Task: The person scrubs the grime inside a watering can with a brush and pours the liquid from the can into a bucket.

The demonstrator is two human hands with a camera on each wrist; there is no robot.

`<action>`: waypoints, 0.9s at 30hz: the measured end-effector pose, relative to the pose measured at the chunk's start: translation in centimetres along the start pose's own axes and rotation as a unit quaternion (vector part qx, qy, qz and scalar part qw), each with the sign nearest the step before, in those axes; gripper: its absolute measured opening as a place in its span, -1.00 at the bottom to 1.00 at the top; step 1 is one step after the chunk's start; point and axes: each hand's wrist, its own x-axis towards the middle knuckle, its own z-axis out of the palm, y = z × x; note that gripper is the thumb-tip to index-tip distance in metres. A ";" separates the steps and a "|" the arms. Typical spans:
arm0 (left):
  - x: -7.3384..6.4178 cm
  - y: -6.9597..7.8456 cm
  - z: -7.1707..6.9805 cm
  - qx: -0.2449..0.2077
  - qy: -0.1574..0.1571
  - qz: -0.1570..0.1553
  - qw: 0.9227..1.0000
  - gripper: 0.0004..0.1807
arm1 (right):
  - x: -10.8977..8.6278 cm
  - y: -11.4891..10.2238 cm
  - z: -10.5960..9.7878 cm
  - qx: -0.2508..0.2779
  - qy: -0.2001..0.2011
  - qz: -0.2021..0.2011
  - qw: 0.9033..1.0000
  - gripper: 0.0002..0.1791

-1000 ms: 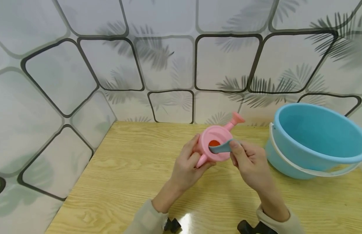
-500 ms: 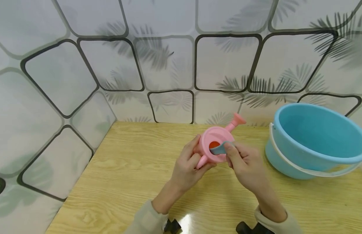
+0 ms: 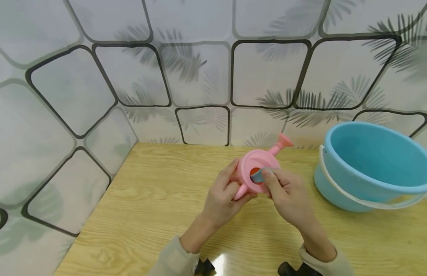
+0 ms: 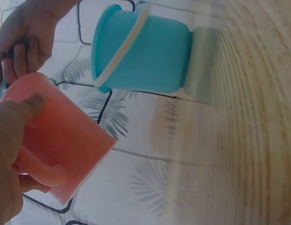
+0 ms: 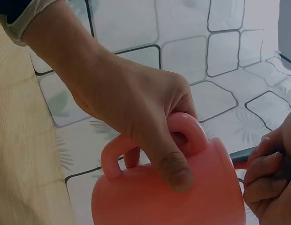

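A pink toy watering can (image 3: 261, 158) is held above the table, its round opening facing up toward the head camera and its spout pointing away. My left hand (image 3: 220, 197) grips it by the looped handle; in the right wrist view the thumb lies along the can's side (image 5: 169, 206). My right hand (image 3: 292, 197) pinches a slim blue-grey tool (image 3: 257, 176) between thumb and curled fingers. The tool's tip reaches into the can's opening, so its far end is hidden and its kind unclear. Something orange-red (image 3: 254, 171) shows inside the opening.
To the right stands a light blue bucket (image 3: 355, 191) with a white handle (image 3: 344, 196) hanging down its front. Under everything is a wood-grain table (image 3: 147, 207). A patterned wall covering (image 3: 196, 76) rises along the back and left edges.
My right hand has moved left, closer to the can, and less of the blue-grey tool shows. The can has shifted slightly right with my left hand.
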 end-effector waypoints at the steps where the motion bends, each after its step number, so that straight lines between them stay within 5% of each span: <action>1: 0.0 0.0 0.0 0.002 0.001 0.001 1.000 -0.52 | 0.0 0.0 0.0 0.002 -0.002 0.002 1.000 -0.60; 8: 0.1 0.0 0.0 0.006 -0.001 -0.010 1.000 -0.51 | -0.2 -0.4 -0.9 0.004 0.039 -0.028 0.999 -0.54; 14: 0.1 0.1 0.1 0.011 0.000 0.003 1.000 -0.50 | 0.0 -0.3 -0.1 -0.014 0.002 0.005 1.000 -0.59; 21: 0.1 0.1 -0.1 -0.001 0.007 -0.014 1.000 -0.52 | -0.3 -1.0 -0.8 -0.002 0.039 -0.014 0.999 -0.53; 27: 0.3 0.3 -0.1 0.002 0.004 0.003 1.000 -0.52 | 0.1 -0.7 -0.5 0.001 -0.001 0.015 1.000 -0.59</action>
